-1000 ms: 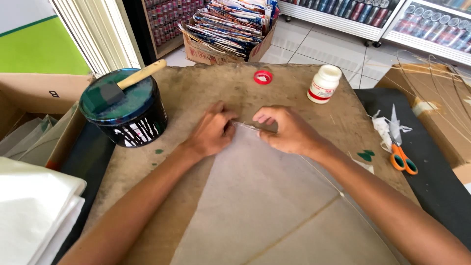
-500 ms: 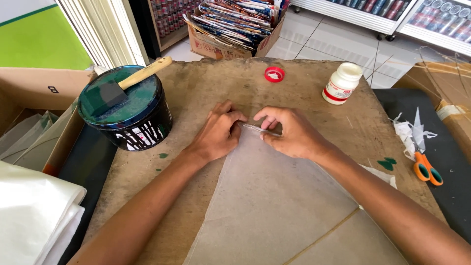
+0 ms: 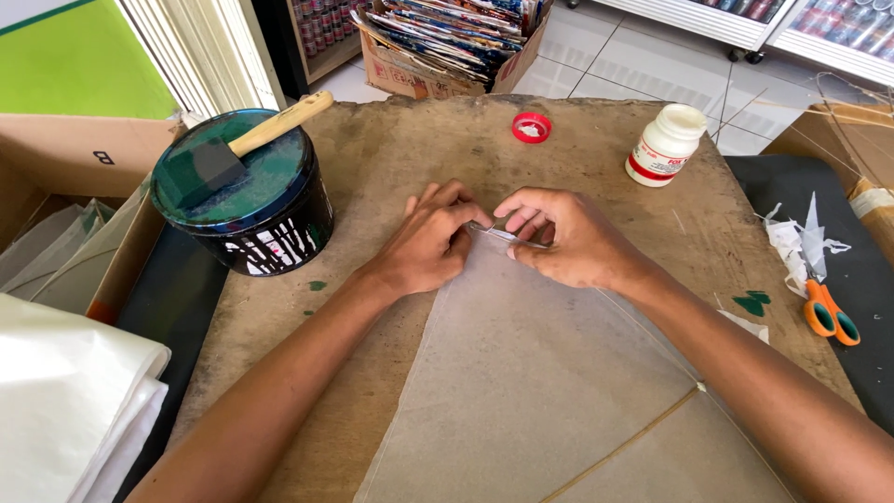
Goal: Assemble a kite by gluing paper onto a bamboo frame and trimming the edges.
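Both hands have drawn closer together over the last second, meeting at the pointed top of the translucent sheet [image 3: 549, 373], which now reaches farther up the counter [image 3: 391, 158]. That counter is a worn brown board, stained and scuffed. On it the sheet lies flat, thin, filmy and roughly triangular; its lower part is cut off by the frame's bottom edge. One thin wooden stick [image 3: 633, 438] crosses beneath it, and a fine thread or spar along its right edge is hard to make out.

At the sheet's tip, the left hand [image 3: 428, 244] has its grip pinched on the film's corner, fingers curled. Just right of the tip, the right hand [image 3: 563, 237] is clenched on a small clear strip at the sheet's top edge; what the strip is cannot be told.

Left of the sheet's tip stands one round black can [image 3: 247, 200] with a green-smeared lid, a foam brush [image 3: 237, 149] with a wooden handle resting across it. Beyond the tip lie one red cap [image 3: 532, 127] and one white bottle [image 3: 664, 145]. Right of the sheet, orange-handled scissors [image 3: 829, 312] lie among white scraps, their blades partly hidden. Folded white sheeting [image 3: 65, 401] sits at the far left, cut off.
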